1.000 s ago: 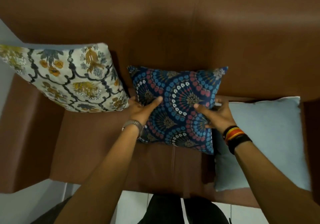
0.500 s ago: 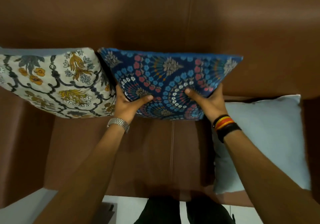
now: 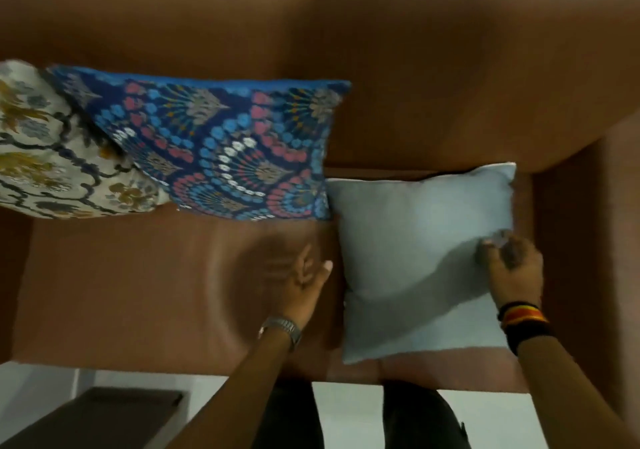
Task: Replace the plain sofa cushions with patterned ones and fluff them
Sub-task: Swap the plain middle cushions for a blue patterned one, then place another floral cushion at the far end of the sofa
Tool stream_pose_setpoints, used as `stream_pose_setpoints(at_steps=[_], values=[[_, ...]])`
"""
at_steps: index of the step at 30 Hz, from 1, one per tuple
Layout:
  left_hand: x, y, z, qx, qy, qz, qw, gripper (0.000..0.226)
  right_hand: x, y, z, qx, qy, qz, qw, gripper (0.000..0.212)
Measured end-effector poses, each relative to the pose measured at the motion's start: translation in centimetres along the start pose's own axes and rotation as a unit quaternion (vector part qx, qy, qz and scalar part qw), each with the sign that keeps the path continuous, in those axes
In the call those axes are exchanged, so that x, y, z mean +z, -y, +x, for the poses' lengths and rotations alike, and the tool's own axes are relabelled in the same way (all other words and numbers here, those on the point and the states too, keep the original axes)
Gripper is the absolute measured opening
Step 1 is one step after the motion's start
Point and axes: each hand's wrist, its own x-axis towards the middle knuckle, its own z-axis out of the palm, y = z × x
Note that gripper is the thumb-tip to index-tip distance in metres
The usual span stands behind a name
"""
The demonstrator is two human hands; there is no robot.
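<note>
Pale blue cushion (image 3: 415,261), lower right: right hand (image 3: 512,268) apparently pinching its edge; left hand (image 3: 304,285) released, blurred, beside it.

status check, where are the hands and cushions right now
Left hand open, blurred, beside plain light-blue cushion. Right hand on its right edge; grip unclear. Blue patterned cushion and floral cushion against sofa back. Nothing in the way.

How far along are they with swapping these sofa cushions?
Mostly done, it seems. A cream floral cushion and a blue patterned cushion lean against the sofa back. In hand: the right hand touches the plain pale-blue cushion lying on the seat, while the left hand, blurred, reaches toward it. Left: removing that plain one, perhaps adding another patterned cushion.
</note>
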Motion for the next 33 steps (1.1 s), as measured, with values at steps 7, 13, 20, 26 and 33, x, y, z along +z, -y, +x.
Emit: stream_pose_setpoints(at_steps=[7,13,20,26,33], values=[[13.3,-2.7,-3.1,0.002,-0.058,0.064,0.996,0.070,-5.4,-6.2,5.1,0.079,0.248,-0.043,0.965,0.091],[7.5,-7.1,-5.8,-0.086,-0.024,-0.002,0.996,0.047,-14.1,-8.9,7.5,0.055,0.256,0.159,0.952,0.029],[8.8,-11.5,-4.9,-0.016,0.001,0.129,0.992,0.062,-14.8,-3.5,8.5,-0.031,0.303,0.241,0.921,0.040],[13.2,-15.8,-3.2,0.092,-0.088,0.038,0.991,0.095,-13.8,2.6,8.2,-0.123,0.308,0.256,0.908,0.074],[17.1,-17.5,-1.0,0.092,-0.086,0.015,0.992,0.121,-13.4,4.5,11.6,-0.055,0.220,0.227,0.947,0.089]])
